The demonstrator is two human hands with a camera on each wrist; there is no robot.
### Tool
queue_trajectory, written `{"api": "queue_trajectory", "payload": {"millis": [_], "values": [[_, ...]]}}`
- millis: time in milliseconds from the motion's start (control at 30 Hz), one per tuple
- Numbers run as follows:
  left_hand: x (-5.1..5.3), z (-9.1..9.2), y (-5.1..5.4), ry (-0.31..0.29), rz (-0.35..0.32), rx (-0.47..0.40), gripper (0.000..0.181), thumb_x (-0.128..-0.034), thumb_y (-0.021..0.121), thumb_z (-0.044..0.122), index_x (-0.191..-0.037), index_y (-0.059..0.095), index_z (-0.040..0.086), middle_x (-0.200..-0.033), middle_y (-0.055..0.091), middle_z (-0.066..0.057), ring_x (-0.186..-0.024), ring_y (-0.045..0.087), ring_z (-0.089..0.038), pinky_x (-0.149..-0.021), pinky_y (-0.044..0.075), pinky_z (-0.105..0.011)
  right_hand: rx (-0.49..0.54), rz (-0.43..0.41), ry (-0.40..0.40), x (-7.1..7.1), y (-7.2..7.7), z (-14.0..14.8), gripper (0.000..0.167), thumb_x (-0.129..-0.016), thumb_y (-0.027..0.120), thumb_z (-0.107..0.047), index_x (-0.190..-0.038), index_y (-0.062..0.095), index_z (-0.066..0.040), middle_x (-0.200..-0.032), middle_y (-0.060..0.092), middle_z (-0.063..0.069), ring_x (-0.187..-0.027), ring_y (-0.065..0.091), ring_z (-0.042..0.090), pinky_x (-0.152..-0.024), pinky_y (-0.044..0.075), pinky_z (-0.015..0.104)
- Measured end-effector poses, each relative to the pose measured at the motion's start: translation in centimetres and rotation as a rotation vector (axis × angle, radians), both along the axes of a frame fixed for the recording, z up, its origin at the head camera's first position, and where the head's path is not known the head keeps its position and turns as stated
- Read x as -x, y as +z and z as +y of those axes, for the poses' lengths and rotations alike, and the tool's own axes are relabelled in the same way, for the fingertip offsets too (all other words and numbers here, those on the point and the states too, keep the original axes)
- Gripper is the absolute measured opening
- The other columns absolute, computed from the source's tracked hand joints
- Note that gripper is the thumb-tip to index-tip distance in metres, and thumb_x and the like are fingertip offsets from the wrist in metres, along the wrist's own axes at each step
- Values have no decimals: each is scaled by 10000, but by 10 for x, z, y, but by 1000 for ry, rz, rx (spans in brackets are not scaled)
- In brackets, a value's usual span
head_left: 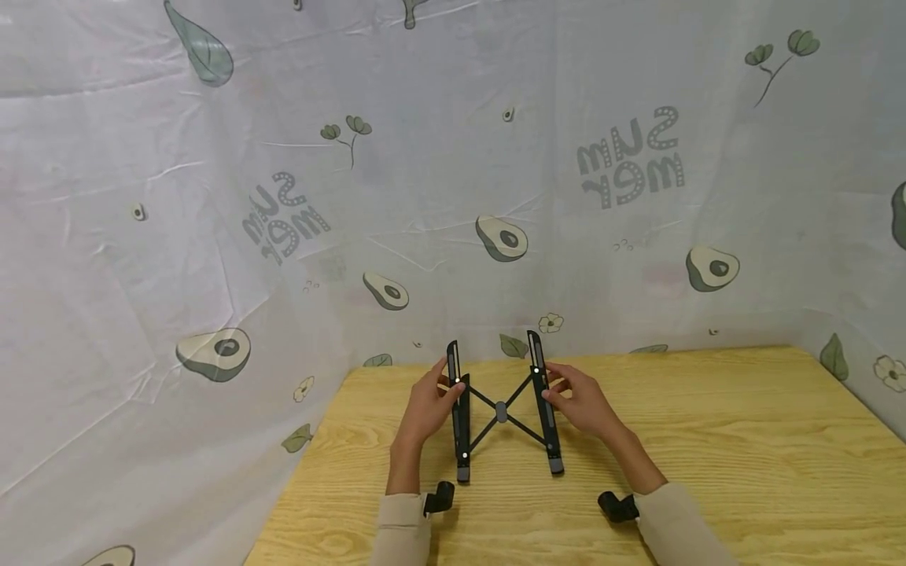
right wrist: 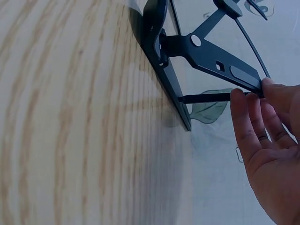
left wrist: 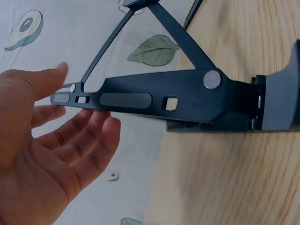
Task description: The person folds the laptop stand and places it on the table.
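A black folding laptop stand [head_left: 501, 412] stands on the table, its two side rails joined by crossed bars. Its upper arms are raised off the base. My left hand [head_left: 427, 405] is at the left rail, thumb on one side and fingers on the other; the left wrist view shows this hand [left wrist: 61, 154] around the far end of the raised arm [left wrist: 136, 96]. On the right rail, my right hand [head_left: 580, 399] pinches the raised arm between thumb and fingers. The right wrist view has that hand [right wrist: 272, 136] gripping the arm's end [right wrist: 222, 65].
A wood-grain table [head_left: 708, 440] lies under the stand. Behind it and at the left hangs a pale curtain [head_left: 425, 181] printed with avocados and leaves. A black wrist mount [head_left: 440, 497] is at the left cuff, another mount [head_left: 618, 507] at the right cuff.
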State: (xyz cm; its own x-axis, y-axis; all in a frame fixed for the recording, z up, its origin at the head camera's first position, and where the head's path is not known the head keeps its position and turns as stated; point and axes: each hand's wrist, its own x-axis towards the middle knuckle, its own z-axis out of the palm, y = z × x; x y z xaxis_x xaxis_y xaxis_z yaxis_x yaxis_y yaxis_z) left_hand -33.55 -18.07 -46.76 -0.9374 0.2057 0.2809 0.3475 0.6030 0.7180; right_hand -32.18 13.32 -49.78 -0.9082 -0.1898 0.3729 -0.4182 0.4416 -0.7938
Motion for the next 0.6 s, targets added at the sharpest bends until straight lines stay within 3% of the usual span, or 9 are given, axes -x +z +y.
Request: {"api": "queue_trajectory", "payload": {"millis": [267,500,600], "values": [[-5,-13,-6,-56,-57,-26,680,-1048,681,68,-1658,382,36,-1208,694,-211,-951,753,-282,-702,641,-309,46,-48,13,1,-2,-2,540,-1002,711,22,-1521,561,23,-1243,693,241,-987,731,269,-753,671,290],[-6,-11,-6,-77,-65,-86,634,-1047,657,20,-1634,417,10,-1205,691,-248,-901,761,-292,-781,672,-537,43,-50,-23,1,0,-1,538,-993,723,22,-1512,581,6,-1241,707,219,-1009,741,291,-753,655,262],[-7,-10,-6,-83,-69,-92,614,-1051,650,16,-1624,429,1,-1193,695,-247,-915,769,-307,-803,669,-553,51,-60,-36,0,1,-1,536,-991,727,19,-1509,588,-1,-1239,709,213,-1016,741,289,-756,659,270]]}}
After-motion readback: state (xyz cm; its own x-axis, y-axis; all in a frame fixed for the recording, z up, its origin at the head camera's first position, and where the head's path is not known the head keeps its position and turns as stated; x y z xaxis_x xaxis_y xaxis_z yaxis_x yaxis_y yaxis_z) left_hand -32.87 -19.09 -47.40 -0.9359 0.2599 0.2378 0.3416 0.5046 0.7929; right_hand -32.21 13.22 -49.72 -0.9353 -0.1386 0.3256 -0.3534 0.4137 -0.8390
